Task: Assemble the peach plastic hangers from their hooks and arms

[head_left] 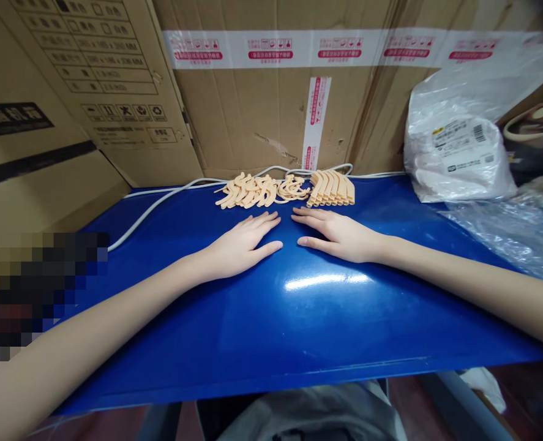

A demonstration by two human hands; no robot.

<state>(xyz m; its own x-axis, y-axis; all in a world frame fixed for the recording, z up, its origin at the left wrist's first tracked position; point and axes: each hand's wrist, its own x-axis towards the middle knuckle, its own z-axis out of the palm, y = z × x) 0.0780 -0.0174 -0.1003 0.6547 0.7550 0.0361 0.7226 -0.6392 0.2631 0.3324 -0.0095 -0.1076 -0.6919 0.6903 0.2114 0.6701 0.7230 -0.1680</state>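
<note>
- The left hand point(246, 244) lies flat, palm down, at the middle of the frame, fingers straight and lightly spread, holding nothing.
- The right hand point(340, 234) lies the same way just beside it, palm down and empty; the fingertips of the two point toward each other with a narrow gap between.
- Both rest on the glossy blue table point(299, 324), which fills the centre and lower part of the frame.
- Just above the fingertips, at upper centre, lies a loose heap of peach-coloured plastic hook pieces point(259, 191), tangled and pointing different ways.
- To its right, a neat row of the same pieces point(332, 188) sits stacked side by side, near the right hand but not touching it.
- A white cable point(161, 205) runs behind the pieces and curves down to the left edge of the table.
- At upper right a white plastic bag point(455, 150) with a printed label stands bulging; its contents cannot be made out.
- Below it lies crumpled clear plastic film point(510, 229).
- Taped cardboard boxes point(262, 104) wall in the back and left, all shut.
</note>
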